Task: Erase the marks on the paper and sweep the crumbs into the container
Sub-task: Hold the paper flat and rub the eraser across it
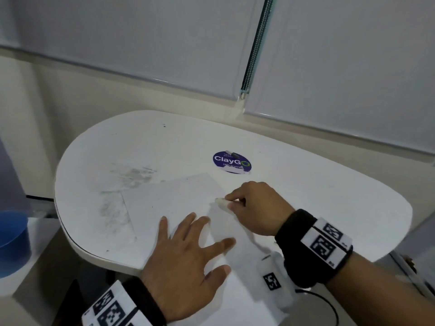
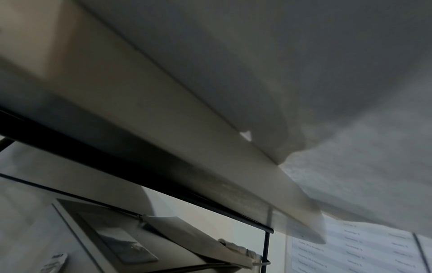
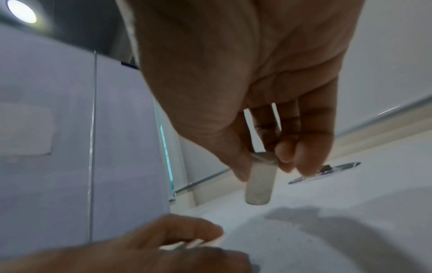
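A white sheet of paper (image 1: 174,201) lies on the white rounded table (image 1: 329,184), its near part hanging past the front edge. My left hand (image 1: 188,250) lies flat on the paper with fingers spread. My right hand (image 1: 251,203) pinches a whitish eraser (image 1: 221,201) between thumb and fingers, its tip just above the paper's right side. In the right wrist view the eraser (image 3: 259,182) points down at the paper (image 3: 327,240), with the left hand (image 3: 163,245) below. The left wrist view shows only the table's underside (image 2: 187,147). No marks on the paper are plain.
Grey smudges (image 1: 122,196) stain the table left of the paper. A round purple ClayGo sticker (image 1: 231,161) sits behind it. A blue container (image 1: 13,241) stands low at the far left, off the table. Window blinds (image 1: 329,67) run behind.
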